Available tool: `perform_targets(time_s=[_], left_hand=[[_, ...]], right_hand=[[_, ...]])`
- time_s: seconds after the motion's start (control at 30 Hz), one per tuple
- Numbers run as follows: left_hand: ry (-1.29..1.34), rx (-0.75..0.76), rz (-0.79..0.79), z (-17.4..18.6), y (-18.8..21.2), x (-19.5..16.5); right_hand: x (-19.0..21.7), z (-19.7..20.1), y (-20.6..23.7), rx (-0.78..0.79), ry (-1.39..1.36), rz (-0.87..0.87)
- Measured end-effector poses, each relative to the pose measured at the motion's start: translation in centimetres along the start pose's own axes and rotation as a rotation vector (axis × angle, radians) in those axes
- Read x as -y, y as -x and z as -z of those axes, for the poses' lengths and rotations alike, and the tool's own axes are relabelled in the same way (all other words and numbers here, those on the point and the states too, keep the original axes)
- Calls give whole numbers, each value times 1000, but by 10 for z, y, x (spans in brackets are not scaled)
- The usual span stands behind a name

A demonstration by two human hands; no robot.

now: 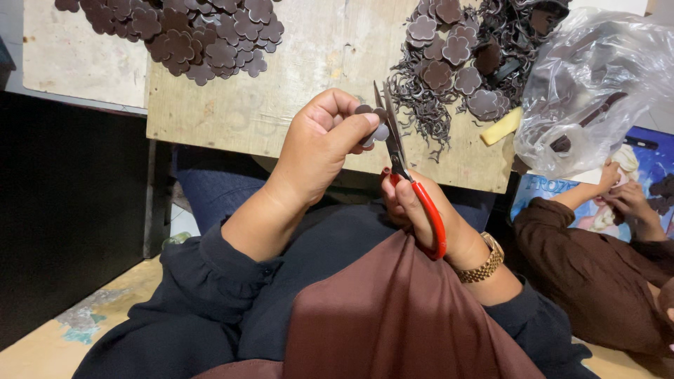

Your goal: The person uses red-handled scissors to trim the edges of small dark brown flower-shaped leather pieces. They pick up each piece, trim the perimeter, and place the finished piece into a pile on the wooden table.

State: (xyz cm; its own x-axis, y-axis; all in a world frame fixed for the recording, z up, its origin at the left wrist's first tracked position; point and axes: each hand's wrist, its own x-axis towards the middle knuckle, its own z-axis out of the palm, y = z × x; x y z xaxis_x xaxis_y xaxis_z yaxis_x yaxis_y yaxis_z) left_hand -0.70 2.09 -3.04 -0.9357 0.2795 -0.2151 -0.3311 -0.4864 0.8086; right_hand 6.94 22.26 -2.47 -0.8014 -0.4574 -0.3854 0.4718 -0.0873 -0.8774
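Brown flower piece [373, 126]: pinched in left hand [319, 144] fingertips, over the board's [316, 63] near edge. Scissors [407, 179], red handles: gripped by right hand [421, 210], blades against the piece. Trimmings [421, 112], two flower piles on board; plastic bag [590, 77] at right.

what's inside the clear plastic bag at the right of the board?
Through the clear plastic bag, a few dark strip-like pieces show. Folds and glare blur the rest, so their kind and count cannot be told.

Top edge crops the flower-piece pile [189, 31]; clear bag [590, 84] contents unclear.
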Motion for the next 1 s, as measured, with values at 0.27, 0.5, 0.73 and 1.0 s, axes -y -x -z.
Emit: perform_targets(time_s=[0.27, 0.5, 0.73, 1.0], left_hand=[[-11, -1, 5, 4, -1, -4], [-22, 16, -19, 3, -1, -7], [-188, -56, -63, 29, -13, 13], [-512, -359, -405, 109, -35, -6]], right_hand=[[1, 1, 0, 0, 64, -42], [-1, 3, -3, -48, 135, -39], [-24, 20, -17, -99, -161, 108], [-69, 78, -23, -340, 76, 170]])
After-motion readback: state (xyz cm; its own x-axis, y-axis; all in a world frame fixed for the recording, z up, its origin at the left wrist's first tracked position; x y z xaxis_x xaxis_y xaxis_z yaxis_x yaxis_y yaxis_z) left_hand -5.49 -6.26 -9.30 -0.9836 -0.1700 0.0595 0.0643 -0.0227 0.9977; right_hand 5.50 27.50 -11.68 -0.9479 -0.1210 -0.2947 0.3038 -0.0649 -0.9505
